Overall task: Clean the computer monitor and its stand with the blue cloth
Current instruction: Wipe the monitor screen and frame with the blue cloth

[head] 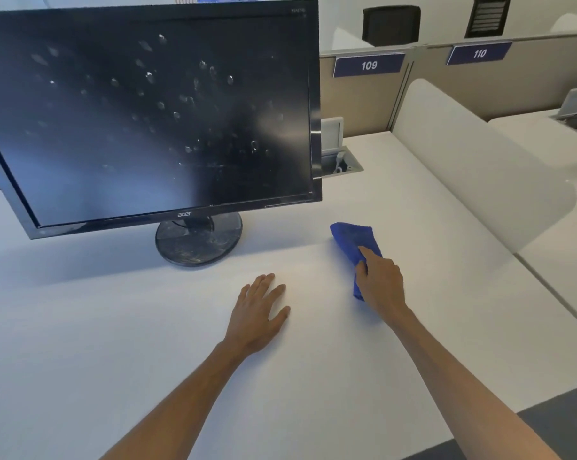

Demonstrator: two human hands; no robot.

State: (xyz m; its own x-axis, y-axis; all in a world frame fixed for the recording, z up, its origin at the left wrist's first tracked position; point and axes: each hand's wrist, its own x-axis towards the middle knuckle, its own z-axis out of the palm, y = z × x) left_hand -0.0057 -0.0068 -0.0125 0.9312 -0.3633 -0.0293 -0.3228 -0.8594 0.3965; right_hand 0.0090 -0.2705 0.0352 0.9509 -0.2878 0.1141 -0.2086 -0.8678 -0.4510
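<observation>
Monitor (147,114), flat, glossy and black, is seen spotted with smudges toward the desk's (114,327) far left edge; its round stand (199,240) is dusty. Wiping is judged not yet begun. Blue cloth (353,240), soft and folded, is gripped by the right hand (380,280) and must be lifted to the screen. Left hand (260,310) lies flat, fingers spread.

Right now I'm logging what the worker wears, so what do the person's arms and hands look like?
Both forearms are bare up to the frame's lower edge: no sleeves or cuffs show. The left hand and the right hand are ungloved, with no watch, bracelet or ring visible. No markings show on either arm.
</observation>
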